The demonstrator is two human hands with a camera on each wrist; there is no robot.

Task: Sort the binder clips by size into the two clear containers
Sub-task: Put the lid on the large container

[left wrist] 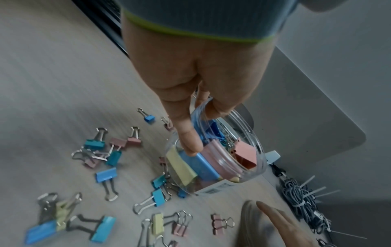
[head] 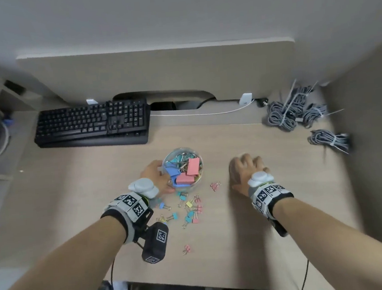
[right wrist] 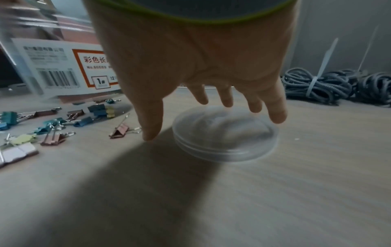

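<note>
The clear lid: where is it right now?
In the right wrist view the clear lid lies flat on the desk, under the right hand's spread fingers, right of the scattered binder clips.

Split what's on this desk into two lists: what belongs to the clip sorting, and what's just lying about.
Job:
left hand, gripping the clear jar of big clips
small clips loose on the desk
clear lid under the open right hand

Lying about:
keyboard
cable bundles
white cable
</note>
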